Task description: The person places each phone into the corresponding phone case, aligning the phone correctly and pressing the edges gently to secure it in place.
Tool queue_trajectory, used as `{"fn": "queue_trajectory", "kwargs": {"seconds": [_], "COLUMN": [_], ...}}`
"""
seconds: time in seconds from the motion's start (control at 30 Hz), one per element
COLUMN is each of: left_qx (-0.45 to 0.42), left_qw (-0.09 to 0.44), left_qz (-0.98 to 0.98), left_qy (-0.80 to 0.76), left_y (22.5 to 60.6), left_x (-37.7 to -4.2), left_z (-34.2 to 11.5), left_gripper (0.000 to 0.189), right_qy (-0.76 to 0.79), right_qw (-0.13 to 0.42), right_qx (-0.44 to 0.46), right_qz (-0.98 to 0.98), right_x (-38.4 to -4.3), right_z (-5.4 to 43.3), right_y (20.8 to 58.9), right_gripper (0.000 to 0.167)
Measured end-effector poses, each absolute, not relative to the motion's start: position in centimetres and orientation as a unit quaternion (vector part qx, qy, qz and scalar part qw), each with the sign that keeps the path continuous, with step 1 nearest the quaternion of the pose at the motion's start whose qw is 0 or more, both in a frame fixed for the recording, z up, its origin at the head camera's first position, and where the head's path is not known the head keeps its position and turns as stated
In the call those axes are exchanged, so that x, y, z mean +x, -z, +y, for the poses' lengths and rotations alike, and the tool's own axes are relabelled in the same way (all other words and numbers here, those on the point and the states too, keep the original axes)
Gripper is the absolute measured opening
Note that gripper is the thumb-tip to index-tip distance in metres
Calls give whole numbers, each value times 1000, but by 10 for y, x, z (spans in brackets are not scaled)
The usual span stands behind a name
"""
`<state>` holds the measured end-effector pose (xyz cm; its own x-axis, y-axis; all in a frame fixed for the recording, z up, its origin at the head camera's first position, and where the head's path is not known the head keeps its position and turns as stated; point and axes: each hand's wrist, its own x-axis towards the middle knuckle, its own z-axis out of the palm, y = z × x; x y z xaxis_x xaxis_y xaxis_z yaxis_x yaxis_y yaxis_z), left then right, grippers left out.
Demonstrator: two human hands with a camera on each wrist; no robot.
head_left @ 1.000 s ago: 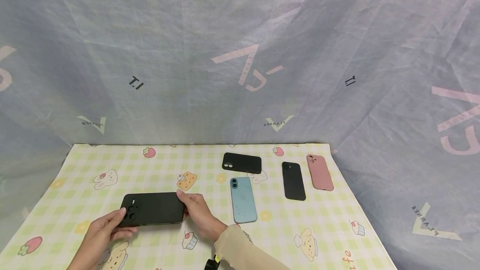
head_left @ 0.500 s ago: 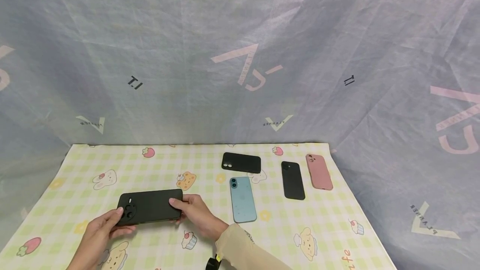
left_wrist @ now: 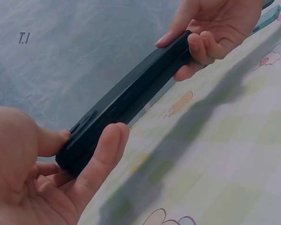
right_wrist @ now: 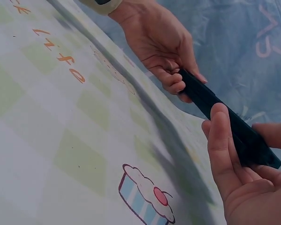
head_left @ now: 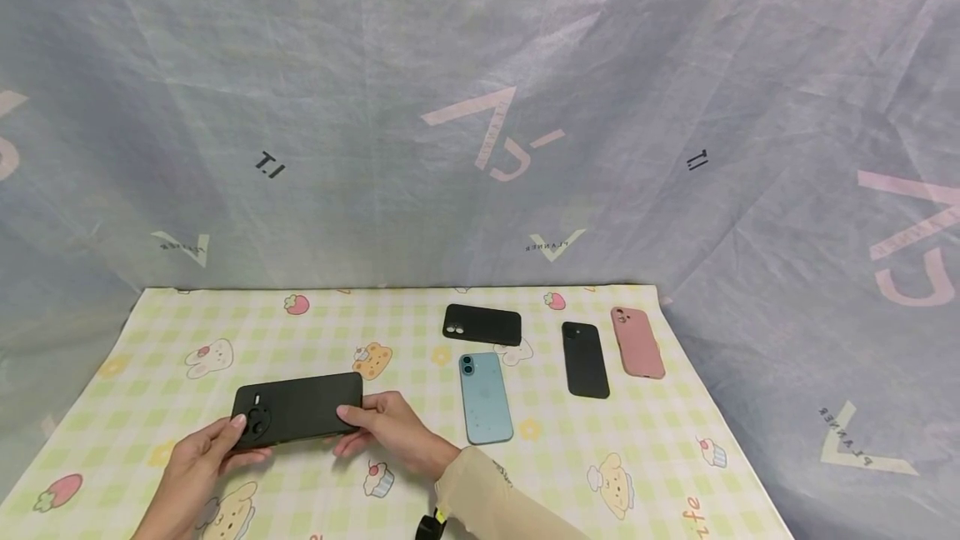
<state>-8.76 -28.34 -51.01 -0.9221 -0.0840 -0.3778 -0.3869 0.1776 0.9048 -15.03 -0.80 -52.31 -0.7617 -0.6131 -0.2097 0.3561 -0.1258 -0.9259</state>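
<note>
Both hands hold a black phone case (head_left: 307, 407) in the air over the left part of the table, its back facing up. A round camera ring with dark circles and a small pale slot sit at its left end. My left hand (head_left: 197, 458) pinches that end, thumb by the ring and fingers underneath. At the other end my right hand (head_left: 405, 433) grips it, thumb on top and fingers below. In the left wrist view the case (left_wrist: 126, 91) shows a thick, dark long edge; I cannot tell whether a phone is inside.
To the right of the hands lies a light-blue phone (head_left: 486, 402). Behind it is another black phone case (head_left: 487, 325). A black phone (head_left: 586, 361) and a pink phone case (head_left: 640, 343) lie farther right on the checked tablecloth (head_left: 570, 473). A grey-blue curtain (head_left: 360, 107) hangs behind.
The right thumb has slid from the case's far right corner down onto its right end. The case has shifted slightly left, with its right end rising. The left hand keeps its hold.
</note>
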Motion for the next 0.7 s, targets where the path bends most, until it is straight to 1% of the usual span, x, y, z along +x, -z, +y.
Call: {"fn": "queue_trajectory", "kwargs": {"seconds": [0.3, 0.7], "left_qx": [-153, -152], "left_qw": [132, 134], "left_qz": [765, 772], "left_qy": [-612, -603], "left_y": [509, 511], "left_x": [-88, -89], "left_z": [-285, -285], "left_gripper": [84, 82], "right_qy": [746, 749], "right_qw": [329, 325], "right_qx": [-113, -117], "right_qz": [568, 565], "right_x": [-150, -147], "right_z": [-9, -9], "right_y": [523, 523], "right_gripper": [27, 28]}}
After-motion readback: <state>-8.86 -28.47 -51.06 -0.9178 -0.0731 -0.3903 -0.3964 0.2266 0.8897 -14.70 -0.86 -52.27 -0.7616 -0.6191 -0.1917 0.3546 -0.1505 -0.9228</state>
